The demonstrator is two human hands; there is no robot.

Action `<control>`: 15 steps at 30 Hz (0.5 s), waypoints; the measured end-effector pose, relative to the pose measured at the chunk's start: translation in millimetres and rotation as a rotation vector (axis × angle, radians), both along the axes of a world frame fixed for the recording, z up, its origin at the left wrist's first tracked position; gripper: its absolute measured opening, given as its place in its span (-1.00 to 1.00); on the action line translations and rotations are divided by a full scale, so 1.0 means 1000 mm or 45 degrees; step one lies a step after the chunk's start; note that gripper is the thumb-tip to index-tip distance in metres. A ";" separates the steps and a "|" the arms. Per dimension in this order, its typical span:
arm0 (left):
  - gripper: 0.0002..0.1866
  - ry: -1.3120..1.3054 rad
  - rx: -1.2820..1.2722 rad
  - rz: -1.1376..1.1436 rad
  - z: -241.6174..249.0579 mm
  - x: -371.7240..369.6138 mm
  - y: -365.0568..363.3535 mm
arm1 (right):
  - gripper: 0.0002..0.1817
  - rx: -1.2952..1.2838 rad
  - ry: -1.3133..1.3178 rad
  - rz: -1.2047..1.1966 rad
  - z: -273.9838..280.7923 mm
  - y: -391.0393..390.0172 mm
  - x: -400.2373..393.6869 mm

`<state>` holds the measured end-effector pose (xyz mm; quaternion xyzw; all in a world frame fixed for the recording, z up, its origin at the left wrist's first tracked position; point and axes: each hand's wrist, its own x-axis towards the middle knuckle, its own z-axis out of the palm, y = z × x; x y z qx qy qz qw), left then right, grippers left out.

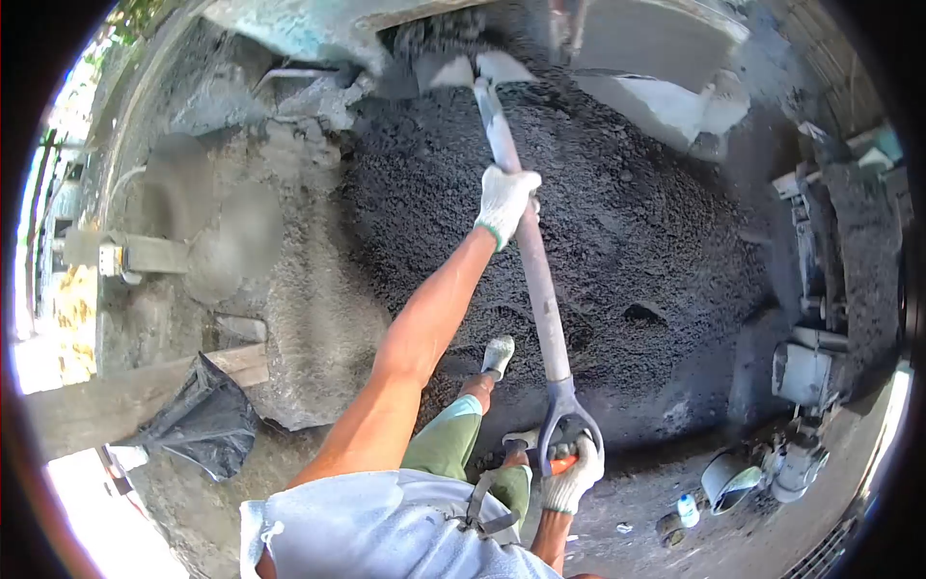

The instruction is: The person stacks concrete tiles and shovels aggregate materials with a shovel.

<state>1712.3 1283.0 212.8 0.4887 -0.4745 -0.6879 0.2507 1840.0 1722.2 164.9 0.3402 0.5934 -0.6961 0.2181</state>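
A long shovel (pixel 543 299) runs from the D-handle near my body up to its blade at the dark material. In a white knit glove with a green cuff, my left hand (pixel 505 201) is closed around the shaft. My right hand (pixel 574 475), gloved too, grips the D-handle at the lower end. The pale blade (pixel 482 69) meets the far side of a pile of dark, damp-looking granular material (pixel 627 222); its edge is partly hidden by the material, some of which looks blurred there.
On the left are a wooden beam (pixel 145 400) and a black plastic bag (pixel 207 425). A bucket (pixel 728 481) and a bottle (pixel 688 510) stand at the lower right. Machinery (pixel 810 372) lines the right side. A metal trough edge (pixel 666 96) lies beyond the pile. My foot (pixel 498 357) is at the pile's near edge.
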 end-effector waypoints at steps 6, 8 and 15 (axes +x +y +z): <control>-0.81 0.097 0.243 0.012 -0.034 0.016 0.057 | -0.86 0.150 0.133 -0.033 0.025 0.046 0.017; -0.81 0.054 0.280 0.076 -0.029 0.017 0.063 | -0.79 0.311 0.214 -0.007 0.014 0.054 0.025; -0.75 0.236 0.103 -0.038 0.027 -0.026 0.015 | -0.84 -0.030 0.221 -0.080 -0.030 -0.006 -0.004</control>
